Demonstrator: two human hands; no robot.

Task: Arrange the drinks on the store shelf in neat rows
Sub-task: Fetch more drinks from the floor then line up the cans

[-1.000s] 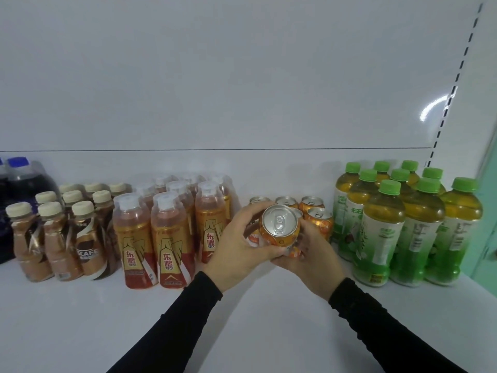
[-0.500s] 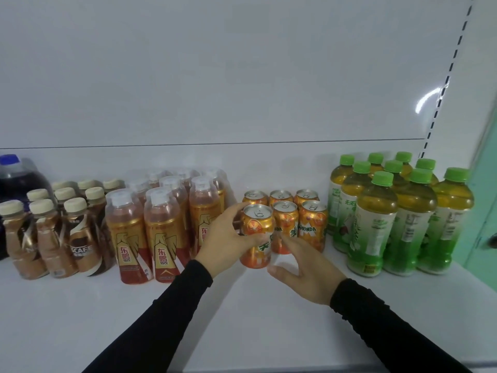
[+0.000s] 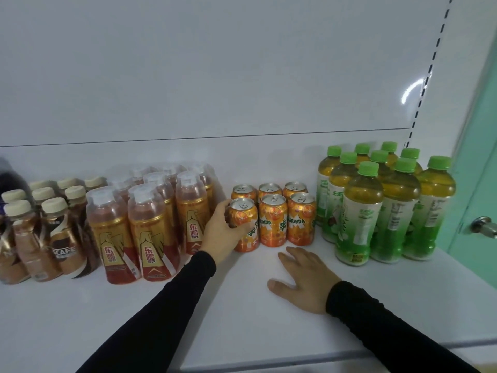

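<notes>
The white shelf (image 3: 161, 305) spreads wide under my arms, with its white back panel (image 3: 215, 76) rising behind the drinks. At the right stand the green-capped tea bottles (image 3: 398, 211), the tallest group, packed close in rows. Left of centre stand the amber energy-drink bottles (image 3: 150, 227) in clear wrap, and past them at the far left the brown coffee bottles (image 3: 59, 238) with cream caps. Between the amber and the green bottles sit six orange cans (image 3: 273, 220), three in front and three behind, all upright and touching side by side. My left hand (image 3: 223, 232) grips the front-left can (image 3: 243, 224), fingers curled round its left side; the can stands on the shelf in line with its row. My right hand (image 3: 304, 278) rests flat on the shelf just before the cans, fingers relaxed and spread, holding nothing.
</notes>
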